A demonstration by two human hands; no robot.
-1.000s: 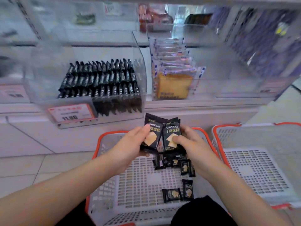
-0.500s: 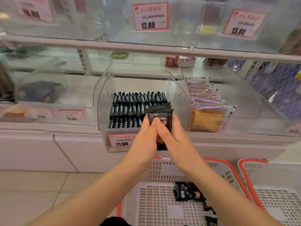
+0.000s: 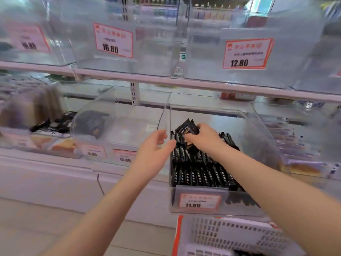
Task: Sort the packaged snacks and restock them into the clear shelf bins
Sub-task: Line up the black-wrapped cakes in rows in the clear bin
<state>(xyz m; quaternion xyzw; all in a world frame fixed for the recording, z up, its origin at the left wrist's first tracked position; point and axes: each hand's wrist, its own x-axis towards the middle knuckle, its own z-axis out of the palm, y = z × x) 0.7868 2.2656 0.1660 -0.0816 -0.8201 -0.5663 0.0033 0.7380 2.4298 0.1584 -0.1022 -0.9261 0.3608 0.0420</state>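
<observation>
Shop shelving [image 3: 184, 83] fills the view, two tiers of clear plastic bins with red-edged price cards on their fronts; the upper bins carry cards reading 16.80 [image 3: 113, 40] and 12.80 [image 3: 246, 53]. On the lower tier, right of centre, a clear bin [image 3: 258, 126] with an 11.80 card [image 3: 199, 201] holds rows of black snack packets [image 3: 199, 170] standing on edge, packed close together; the right hand [image 3: 203, 137] reaches into this bin from the front and pinches a small bunch of black packets [image 3: 187, 129] between thumb and fingers, holding them above the back rows, tilted, with pale lettering showing; the left hand [image 3: 155, 152] hangs just outside the bin's left wall, fingers spread and loosely bent, holding nothing. Left of this bin stands another clear bin [image 3: 118, 124] with a dark packet [image 3: 92, 124] inside, blurred; farther left, blurred packets of something brown and black; to the right, a bin of pale wrapped cakes [image 3: 302, 163]. Below the filled bin, a white basket [image 3: 230, 235] with an orange rim sits at the bottom edge, over a pale tiled floor [image 3: 36, 228].
</observation>
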